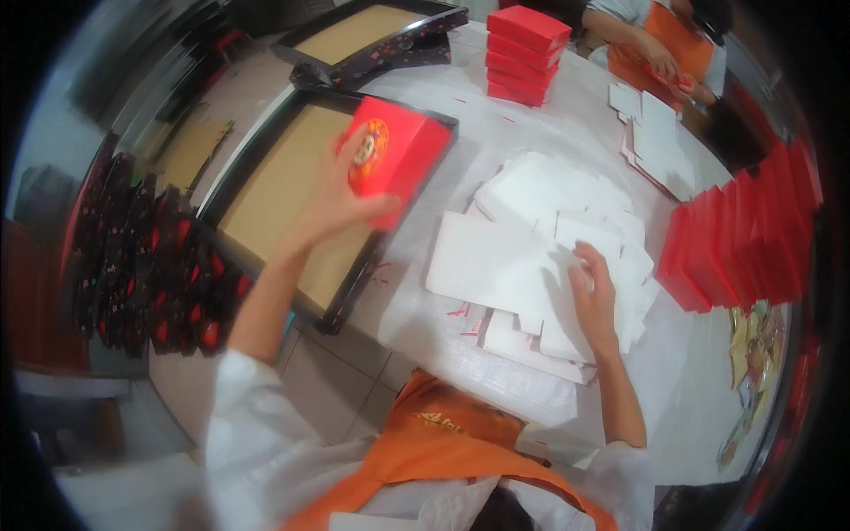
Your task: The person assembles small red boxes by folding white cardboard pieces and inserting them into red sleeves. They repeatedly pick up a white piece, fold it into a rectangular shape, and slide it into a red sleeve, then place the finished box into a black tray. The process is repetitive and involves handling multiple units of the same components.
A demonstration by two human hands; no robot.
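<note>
My left hand [336, 199] grips a small red box [397, 155] with a gold round emblem on its lid, held over the corner of a large dark tray with a brown cardboard bottom [274, 190]. My right hand [591, 296] rests flat on a loose pile of white paper sheets [540, 257] spread on the white table, fingers on the top sheets. Its fingers are spread and not closed around anything.
A stack of red boxes [524, 53] stands at the far side, a row of red boxes [744, 234] at the right. More white sheets [655, 137] lie near another person's hands [660, 62]. A second dark tray [372, 35] sits behind. Dark patterned lids [150, 265] stand at left.
</note>
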